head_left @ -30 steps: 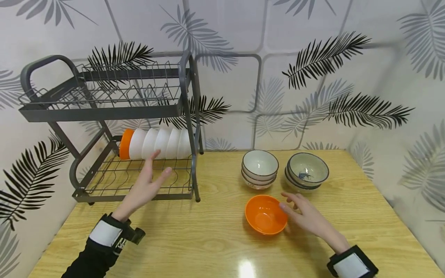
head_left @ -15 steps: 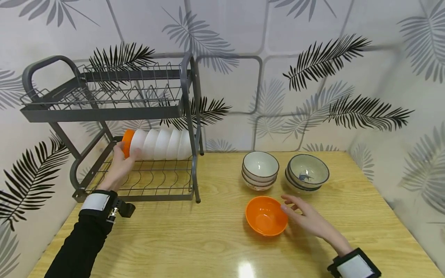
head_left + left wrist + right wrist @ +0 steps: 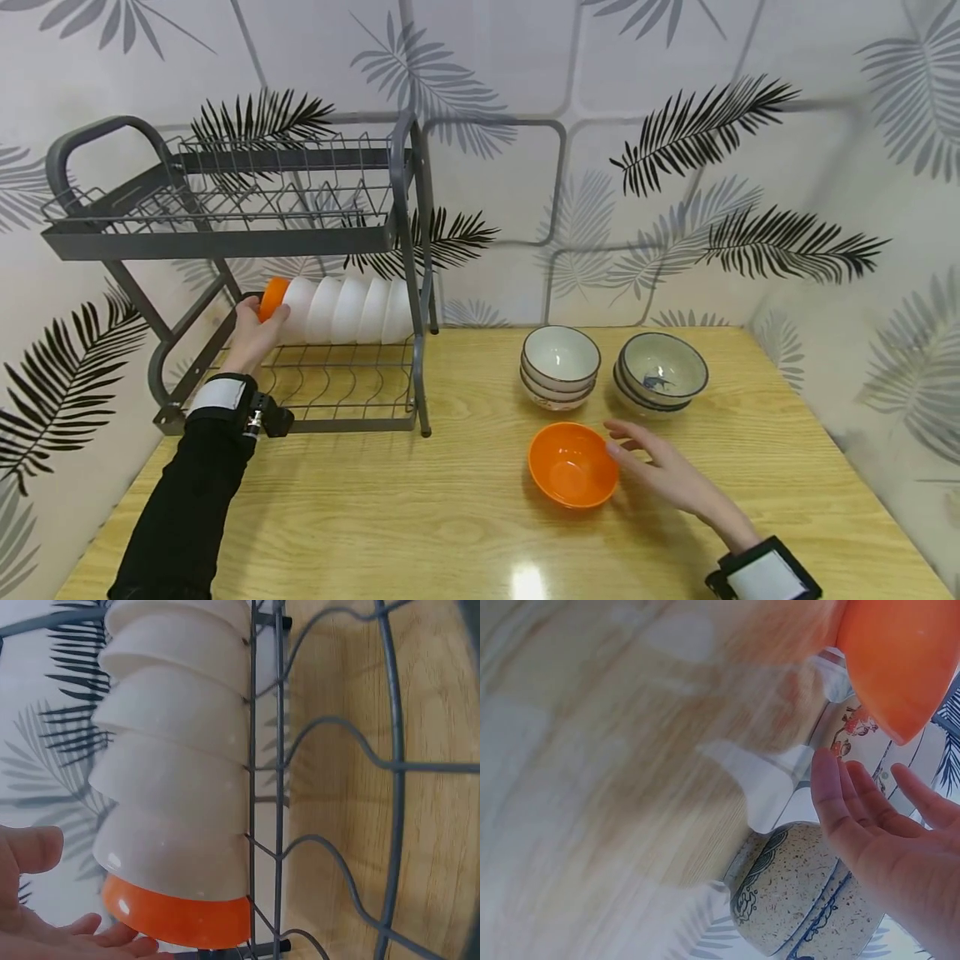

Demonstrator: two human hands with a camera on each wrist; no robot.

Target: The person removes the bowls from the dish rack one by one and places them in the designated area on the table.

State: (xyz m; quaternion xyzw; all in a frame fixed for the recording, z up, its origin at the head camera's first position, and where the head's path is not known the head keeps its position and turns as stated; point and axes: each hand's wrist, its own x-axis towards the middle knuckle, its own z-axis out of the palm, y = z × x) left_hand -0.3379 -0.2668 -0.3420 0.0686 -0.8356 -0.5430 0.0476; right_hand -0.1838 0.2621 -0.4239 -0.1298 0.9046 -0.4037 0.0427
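On the dish rack's lower tier, an orange bowl stands on its side at the left end of a row of white bowls. My left hand is at this orange bowl; in the left wrist view its fingers lie along the bowl's outer side, while the thumb stands apart from the white bowls. Whether the fingertips touch the bowl, I cannot tell. A second orange bowl sits upright on the table. Beside its right rim is my right hand, fingers relaxed and holding nothing.
The grey two-tier dish rack stands at the left, its upper tier over my left hand. Behind the table's orange bowl are a stack of white bowls with dark rims and a stack of blue-rimmed bowls. A patterned wall backs the wooden table.
My left hand has moved leftward from in front of the white bowls to the rack's orange bowl, then slightly farther in. The right hand has stayed beside the table's orange bowl.
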